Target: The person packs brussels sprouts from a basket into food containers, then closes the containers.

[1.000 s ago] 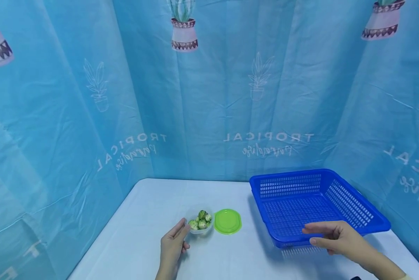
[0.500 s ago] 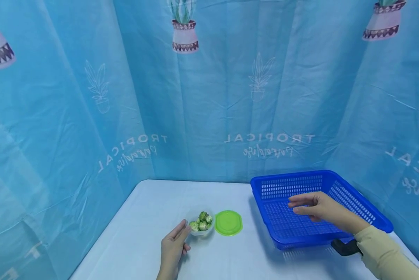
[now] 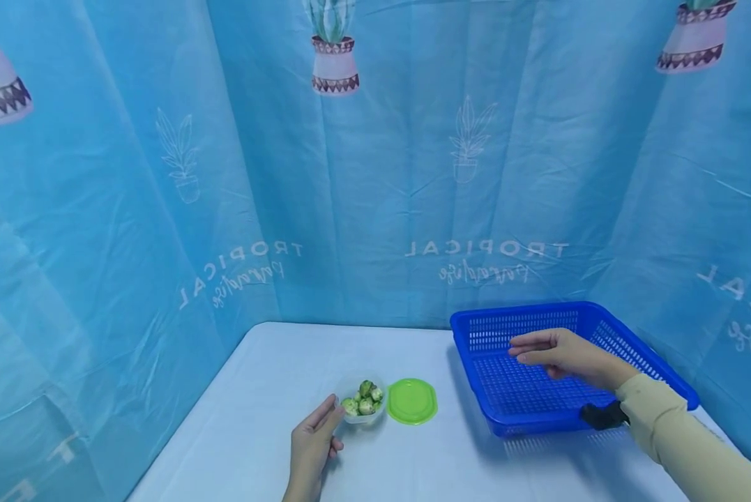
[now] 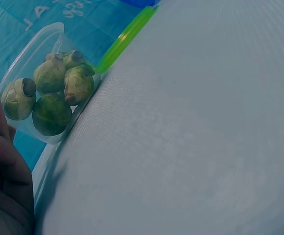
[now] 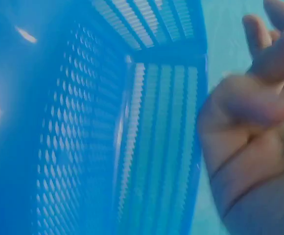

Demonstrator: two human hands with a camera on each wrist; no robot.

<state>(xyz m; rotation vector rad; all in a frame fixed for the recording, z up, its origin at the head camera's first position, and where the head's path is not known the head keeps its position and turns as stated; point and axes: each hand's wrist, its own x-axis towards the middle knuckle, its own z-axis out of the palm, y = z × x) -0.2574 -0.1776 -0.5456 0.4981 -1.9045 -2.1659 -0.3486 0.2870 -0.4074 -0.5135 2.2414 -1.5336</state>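
My left hand [image 3: 314, 438] pinches the near left edge of a clear plastic container [image 3: 364, 420] standing on the table. Inside sit several Brussels sprouts [image 3: 366, 405], green with pale cut ends; the left wrist view gives a closer look at these sprouts [image 4: 52, 113] through the clear wall. Touching or very near the container's right side lies a round green lid [image 3: 412, 401]. Over a blue perforated basket [image 3: 503, 422] hovers my right hand [image 3: 560, 354], fingers loosely extended and holding nothing. In the right wrist view, that hand [image 5: 252, 142] appears blurred beside the basket wall.
The basket takes up the table's right side. A black wrist-camera mount [image 3: 603, 416] on my right wrist is close to its front rim; contact cannot be told. White cloth covers the table [image 3: 300, 355], and blue printed curtains [image 3: 400, 174] stand around it.
My right hand has moved up and to the left, from the basket's front edge to over its inside. The left hand, container and lid have stayed in place. The basket's front rim has shifted slightly.
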